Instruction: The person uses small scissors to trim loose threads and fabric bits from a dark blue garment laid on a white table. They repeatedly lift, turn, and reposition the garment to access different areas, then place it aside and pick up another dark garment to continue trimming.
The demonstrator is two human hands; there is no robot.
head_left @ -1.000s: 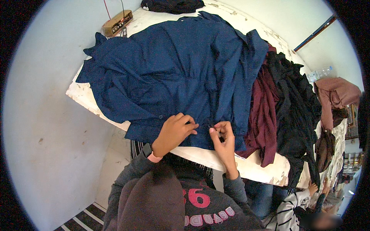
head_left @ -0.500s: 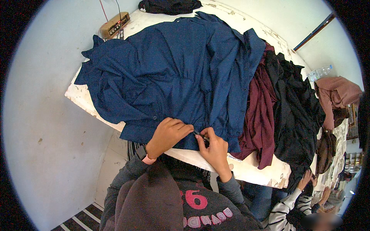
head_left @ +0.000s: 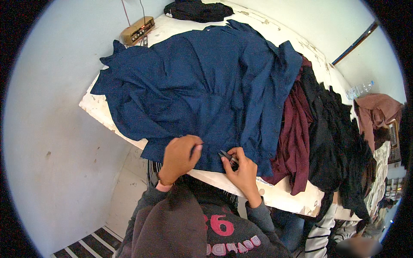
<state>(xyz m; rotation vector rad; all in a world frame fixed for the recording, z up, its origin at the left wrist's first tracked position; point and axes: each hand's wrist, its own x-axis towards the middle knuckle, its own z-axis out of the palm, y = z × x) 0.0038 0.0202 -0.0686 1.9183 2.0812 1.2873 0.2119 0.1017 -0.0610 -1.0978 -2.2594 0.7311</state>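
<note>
A dark blue button-up garment [head_left: 185, 81] lies spread and wrinkled over the pale table in front of me. In my right hand [head_left: 243, 174] is a small pair of thread snips [head_left: 225, 155], gripped between thumb and fingers. Their pointed tips lie over the garment's near hem, pointing left. My left hand [head_left: 180, 157] is over the same hem, to the left of the snips and apart from them. Its fingers are bent and its thumb stands a little off them; nothing shows between them. The left wrist wears a pink-banded watch.
A maroon garment [head_left: 294, 142] and a black one [head_left: 329, 137] lie to the right on the worn white table [head_left: 292, 202]. At the back are a brown box-shaped device [head_left: 138, 31] with wires and a folded black cloth [head_left: 198, 10]. A plastic bottle [head_left: 360, 89] and a person in striped sleeves [head_left: 320, 230] are at right.
My left hand has drawn away leftward from the snips, and the snips' tips now show uncovered. At right, the other person's hands have moved out of sight behind the black garment, which has shifted.
</note>
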